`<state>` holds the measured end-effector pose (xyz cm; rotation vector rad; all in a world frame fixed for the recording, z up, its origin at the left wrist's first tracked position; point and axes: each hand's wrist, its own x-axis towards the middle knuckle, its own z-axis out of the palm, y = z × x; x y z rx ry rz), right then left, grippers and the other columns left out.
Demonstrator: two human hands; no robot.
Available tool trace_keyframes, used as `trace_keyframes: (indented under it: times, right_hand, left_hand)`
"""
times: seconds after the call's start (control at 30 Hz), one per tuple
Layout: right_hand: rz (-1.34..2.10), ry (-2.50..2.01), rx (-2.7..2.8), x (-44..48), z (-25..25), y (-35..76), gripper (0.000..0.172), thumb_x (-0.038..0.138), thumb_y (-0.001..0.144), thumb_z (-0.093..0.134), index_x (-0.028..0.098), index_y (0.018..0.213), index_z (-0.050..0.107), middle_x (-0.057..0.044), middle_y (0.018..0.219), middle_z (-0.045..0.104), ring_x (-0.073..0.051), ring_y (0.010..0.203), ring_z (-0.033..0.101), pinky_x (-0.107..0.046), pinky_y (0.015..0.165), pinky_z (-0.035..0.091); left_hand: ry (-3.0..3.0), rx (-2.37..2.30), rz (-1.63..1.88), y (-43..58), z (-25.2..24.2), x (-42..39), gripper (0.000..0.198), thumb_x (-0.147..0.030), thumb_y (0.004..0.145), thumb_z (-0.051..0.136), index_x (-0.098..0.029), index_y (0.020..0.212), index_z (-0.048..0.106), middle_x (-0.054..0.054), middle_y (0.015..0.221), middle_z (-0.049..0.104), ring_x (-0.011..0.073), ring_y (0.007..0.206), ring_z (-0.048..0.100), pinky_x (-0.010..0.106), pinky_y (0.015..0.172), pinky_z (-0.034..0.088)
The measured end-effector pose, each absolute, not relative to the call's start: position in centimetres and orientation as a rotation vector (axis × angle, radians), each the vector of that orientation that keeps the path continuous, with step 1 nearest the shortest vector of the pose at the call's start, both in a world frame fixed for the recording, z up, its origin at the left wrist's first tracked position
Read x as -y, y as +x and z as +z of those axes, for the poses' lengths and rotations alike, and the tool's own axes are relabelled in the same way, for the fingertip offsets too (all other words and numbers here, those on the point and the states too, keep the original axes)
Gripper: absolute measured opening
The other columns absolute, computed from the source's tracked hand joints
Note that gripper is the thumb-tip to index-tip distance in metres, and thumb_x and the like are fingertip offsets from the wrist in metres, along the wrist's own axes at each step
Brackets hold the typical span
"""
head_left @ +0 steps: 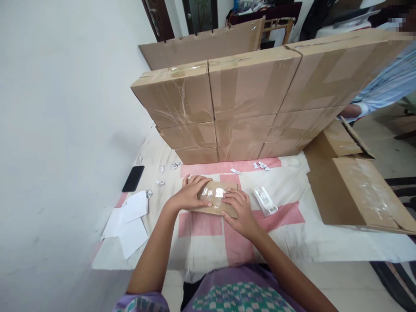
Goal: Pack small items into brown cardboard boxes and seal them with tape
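Pressing parcel (217,203): left hand (190,195), right hand (238,211)

Flat packet (216,200) on cloth (208,247), left hand (190,195) and right hand (238,212) resting on it, tape dispenser (264,201) just beside at 3 o'clock, phone (133,178) at 10, paper sheets (130,225) at 8, stacked boxes (247,99) behind at 12, open box (354,190) beyond dispenser

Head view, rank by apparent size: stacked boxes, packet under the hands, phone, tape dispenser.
Wall of stacked brown cardboard boxes
Flat brown taped cardboard packet
Black rectangular phone and white plastic tape dispenser: too alike to rank
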<state>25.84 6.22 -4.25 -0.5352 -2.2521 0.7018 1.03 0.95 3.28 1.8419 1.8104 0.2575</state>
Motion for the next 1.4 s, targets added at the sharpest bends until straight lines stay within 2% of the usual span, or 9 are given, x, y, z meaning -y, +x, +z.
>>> trace_keyframes:
  times: [0.3, 0.67, 0.83, 0.9, 0.97, 1.07, 1.17, 1.3, 1.4]
  right_hand:
    - [0.701, -0.553, 2.230, -5.9, -4.5, 25.9, 0.027, 0.031, 0.089, 0.069, 0.024, 0.114, 0.060, -0.009, 0.122, 0.069, -0.030, 0.130, 0.055, -0.052, 0.107, 0.037]
    - [0.739, -0.542, 2.192, -5.8, -4.2, 25.7, 0.030, 0.033, 0.089, 0.070, 0.024, 0.116, 0.062, -0.010, 0.121, 0.069, -0.031, 0.130, 0.055, -0.054, 0.108, 0.038]
    - [1.130, -0.439, 2.055, -8.6, -3.5, 27.6, 0.017, 0.036, 0.098, 0.057, 0.024, 0.104, 0.066, -0.008, 0.111, 0.073, -0.025, 0.117, 0.065, -0.048, 0.104, 0.047]
    - [1.198, -0.610, 1.959, -12.0, -3.8, 29.0, 0.025, 0.038, 0.102, 0.047, 0.023, 0.097, 0.066, -0.007, 0.105, 0.074, -0.023, 0.107, 0.068, -0.043, 0.097, 0.053]
    - [1.039, -0.976, 1.935, -16.3, -4.5, 30.3, 0.028, 0.042, 0.099, 0.047, 0.022, 0.096, 0.066, -0.007, 0.106, 0.073, -0.023, 0.105, 0.068, -0.042, 0.095, 0.053]
    - [0.870, -1.265, 1.916, -22.6, -6.1, 31.4, 0.030, 0.041, 0.088, 0.059, 0.019, 0.107, 0.067, -0.014, 0.118, 0.069, -0.032, 0.117, 0.059, -0.053, 0.103, 0.044]
    - [0.754, -1.461, 1.892, -26.4, -7.4, 31.0, 0.030, 0.038, 0.078, 0.070, 0.017, 0.099, 0.069, -0.020, 0.124, 0.062, -0.040, 0.126, 0.046, -0.064, 0.107, 0.031]
    - [0.710, -1.517, 1.874, -27.0, -8.0, 30.1, 0.015, 0.033, 0.080, 0.066, 0.019, 0.077, 0.065, -0.016, 0.105, 0.065, -0.035, 0.115, 0.051, -0.058, 0.102, 0.036]
    - [0.740, -1.377, 1.880, -25.3, -7.2, 30.0, 0.013, 0.031, 0.085, 0.056, 0.020, 0.080, 0.062, -0.010, 0.089, 0.067, -0.027, 0.094, 0.060, -0.046, 0.092, 0.046]
  left_hand:
    - [1.895, -1.752, 0.279, 0.6, 3.2, -0.5, 0.100, -0.069, 0.065, 0.079, -0.027, 0.148, 0.042, 0.014, 0.147, 0.049, 0.0378, 0.143, 0.036, 0.063, 0.122, 0.004]
    - [1.895, -1.840, 0.342, 0.8, 2.1, -0.5, 0.065, -0.060, 0.087, 0.063, -0.029, 0.143, 0.047, 0.009, 0.146, 0.053, 0.0306, 0.141, 0.041, 0.057, 0.123, 0.008]
    - [1.911, -1.965, 0.429, 1.6, 1.5, -0.3, 0.048, -0.055, 0.095, 0.056, -0.030, 0.136, 0.054, 0.005, 0.139, 0.059, 0.0265, 0.134, 0.048, 0.054, 0.122, 0.013]
    - [1.915, -2.017, 0.465, 2.0, 1.4, -0.1, 0.043, -0.053, 0.096, 0.054, -0.030, 0.132, 0.056, 0.005, 0.136, 0.061, 0.0263, 0.131, 0.051, 0.053, 0.122, 0.016]
    - [1.923, -2.054, 0.486, 2.3, 1.5, 0.0, 0.041, -0.053, 0.097, 0.052, -0.029, 0.131, 0.058, 0.006, 0.134, 0.063, 0.0267, 0.129, 0.053, 0.054, 0.121, 0.019]
    - [1.935, -2.073, 0.491, 2.5, 1.6, 0.0, 0.042, -0.052, 0.097, 0.053, -0.027, 0.130, 0.058, 0.007, 0.133, 0.064, 0.0274, 0.128, 0.055, 0.054, 0.119, 0.023]
    - [1.935, -2.068, 0.492, 2.5, 1.7, -0.2, 0.041, -0.051, 0.097, 0.054, -0.027, 0.130, 0.059, 0.007, 0.133, 0.064, 0.0271, 0.127, 0.055, 0.054, 0.118, 0.024]
    - [1.937, -2.070, 0.515, 2.5, 1.5, -0.2, 0.041, -0.052, 0.096, 0.054, -0.028, 0.130, 0.058, 0.007, 0.133, 0.065, 0.0272, 0.127, 0.055, 0.054, 0.118, 0.025]
    - [1.943, -2.080, 0.526, 2.3, 1.3, -0.1, 0.040, -0.051, 0.096, 0.055, -0.029, 0.130, 0.058, 0.006, 0.131, 0.065, 0.0268, 0.125, 0.056, 0.054, 0.118, 0.025]
